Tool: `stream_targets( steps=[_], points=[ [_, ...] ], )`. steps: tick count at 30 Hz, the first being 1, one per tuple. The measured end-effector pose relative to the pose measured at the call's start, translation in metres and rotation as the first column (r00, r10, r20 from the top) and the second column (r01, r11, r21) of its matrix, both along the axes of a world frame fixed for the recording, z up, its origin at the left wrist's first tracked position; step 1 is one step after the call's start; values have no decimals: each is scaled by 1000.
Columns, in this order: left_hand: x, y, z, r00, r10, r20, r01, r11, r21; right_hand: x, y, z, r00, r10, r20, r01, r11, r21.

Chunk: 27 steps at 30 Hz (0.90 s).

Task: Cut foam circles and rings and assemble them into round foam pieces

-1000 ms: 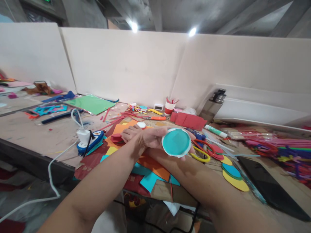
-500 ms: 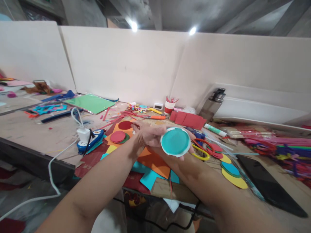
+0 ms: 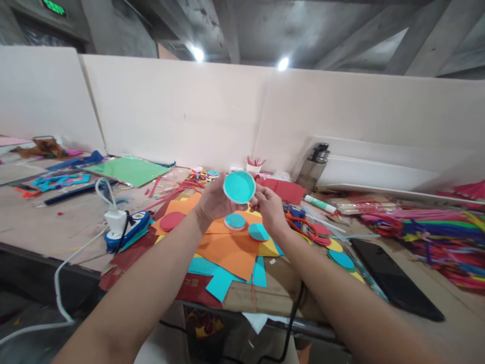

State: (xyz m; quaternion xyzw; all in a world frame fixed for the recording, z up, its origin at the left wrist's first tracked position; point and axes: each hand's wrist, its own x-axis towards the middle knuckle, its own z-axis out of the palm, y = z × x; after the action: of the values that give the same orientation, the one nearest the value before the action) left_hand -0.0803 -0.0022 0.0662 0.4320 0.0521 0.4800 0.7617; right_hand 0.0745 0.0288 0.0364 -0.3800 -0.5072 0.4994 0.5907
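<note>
two thin pinches only: my left hand (image 3: 212, 202) and right hand (image 3: 268, 206) clamp fingers on the teal disc (image 3: 239, 186) rim, up over the orange paper (image 3: 227, 250), so i reckon it could slip or crease

The round card disc (image 3: 239, 186) is teal with a white rim. The flat paper sheet (image 3: 227, 247) is plain orange. Left of that sheet, a paper circle (image 3: 172, 221) is red and a farther glossy sheet (image 3: 129, 170) is green.

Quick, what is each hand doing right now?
Left hand: closed on the left edge of the teal disc.
Right hand: pinching the same disc's right edge.
</note>
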Motion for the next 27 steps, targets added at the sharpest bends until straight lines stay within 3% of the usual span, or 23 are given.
stream_targets(
  steps=[4,9,13,16,18,19,22,24,27],
  points=[
    [0,11,-6,987,153,56,-150,987,-48,22,-1,7,990,-75,-117,69,996,-51],
    [0,22,-18,958,285,40,-279,955,-103,33,-9,19,970,-75,-232,63,996,-59],
    [2,23,-22,959,283,-33,-284,957,-63,35,-7,19,974,-94,-205,91,996,-25],
    [7,22,-25,968,244,-65,-245,969,-17,37,-7,17,981,-186,-46,190,975,117],
    [12,21,-27,972,222,-79,-223,975,-7,39,-9,17,941,-318,118,262,901,346],
    [15,20,-28,974,211,-83,-212,977,-9,40,-11,17,898,-396,193,264,834,485],
    [21,20,-31,978,194,-71,-196,980,-20,40,-18,15,755,-562,339,100,609,787],
    [23,21,-31,977,204,-55,-206,978,-37,38,-19,12,702,-597,389,-23,527,850],
    [22,23,-32,976,213,-54,-216,974,-66,35,-19,7,664,-612,429,-110,487,866]
  ],
)
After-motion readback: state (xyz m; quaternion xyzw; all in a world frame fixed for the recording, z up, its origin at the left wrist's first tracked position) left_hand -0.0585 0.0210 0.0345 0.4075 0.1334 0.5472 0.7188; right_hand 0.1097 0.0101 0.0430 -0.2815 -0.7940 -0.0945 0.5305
